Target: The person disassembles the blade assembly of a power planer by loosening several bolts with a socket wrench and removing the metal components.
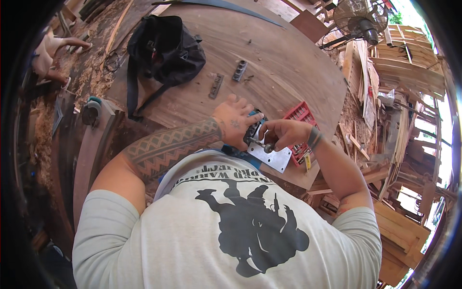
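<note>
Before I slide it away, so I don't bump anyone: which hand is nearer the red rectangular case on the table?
Right. The right hand and its wrist partly cover the red rectangular case in this view; the left hand is farther left, at the blue-and-black tool.

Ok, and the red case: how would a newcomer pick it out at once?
Start at the big wooden tabletop, then find the person's right hand. The red case lies beside that hand, partly hidden by it, rows of small pieces inside. Its bright red sets it apart from the silver, holed plate nearby.
</note>
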`<state>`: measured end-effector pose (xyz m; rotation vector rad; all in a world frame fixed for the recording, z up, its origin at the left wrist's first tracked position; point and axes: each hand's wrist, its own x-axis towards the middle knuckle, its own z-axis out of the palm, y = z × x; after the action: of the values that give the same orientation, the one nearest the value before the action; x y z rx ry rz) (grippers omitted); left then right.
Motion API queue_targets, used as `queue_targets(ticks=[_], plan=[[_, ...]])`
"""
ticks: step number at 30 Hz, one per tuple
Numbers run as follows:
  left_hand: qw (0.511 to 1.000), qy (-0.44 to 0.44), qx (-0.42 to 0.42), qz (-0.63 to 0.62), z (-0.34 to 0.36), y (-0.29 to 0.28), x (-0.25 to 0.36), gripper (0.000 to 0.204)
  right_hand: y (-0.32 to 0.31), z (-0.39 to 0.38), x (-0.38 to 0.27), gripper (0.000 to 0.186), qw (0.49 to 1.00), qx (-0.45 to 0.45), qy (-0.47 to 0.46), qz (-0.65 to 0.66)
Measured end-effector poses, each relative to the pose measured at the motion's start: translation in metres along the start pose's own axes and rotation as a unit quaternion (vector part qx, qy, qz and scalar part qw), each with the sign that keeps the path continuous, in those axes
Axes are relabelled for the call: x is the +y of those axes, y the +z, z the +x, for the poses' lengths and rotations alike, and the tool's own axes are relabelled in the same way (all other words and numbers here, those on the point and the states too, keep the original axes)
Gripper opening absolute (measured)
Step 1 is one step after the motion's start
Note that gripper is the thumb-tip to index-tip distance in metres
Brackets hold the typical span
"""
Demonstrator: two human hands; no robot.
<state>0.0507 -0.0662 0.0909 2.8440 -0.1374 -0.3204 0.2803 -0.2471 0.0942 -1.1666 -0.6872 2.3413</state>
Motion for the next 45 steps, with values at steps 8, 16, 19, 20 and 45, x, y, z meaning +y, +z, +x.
queue_targets(ticks=[8,16,19,20,45], plan=[[1.000,0.000,0.011,-0.004,-0.001,0.005,-0.002,0.113,0.001,0.006,0.014,0.064,0.997,0.014,-0.062,0.044],[1.000,-0.019,0.006,-0.018,-0.001,0.008,-0.002,0.116,0.103,0.010,0.017,0.027,0.895,0.317,-0.122,0.289],[1.000,-0.020,0.001,-0.021,-0.001,0.009,-0.003,0.116,0.116,0.024,0.022,0.028,0.856,0.339,-0.144,0.363],[1.000,-0.019,0.000,-0.020,-0.002,0.013,-0.004,0.116,0.119,0.024,0.016,0.026,0.864,0.341,-0.133,0.346],[0.998,-0.015,0.064,-0.008,-0.009,0.019,-0.005,0.116,0.105,0.022,-0.016,0.044,0.916,0.380,0.007,-0.128]])
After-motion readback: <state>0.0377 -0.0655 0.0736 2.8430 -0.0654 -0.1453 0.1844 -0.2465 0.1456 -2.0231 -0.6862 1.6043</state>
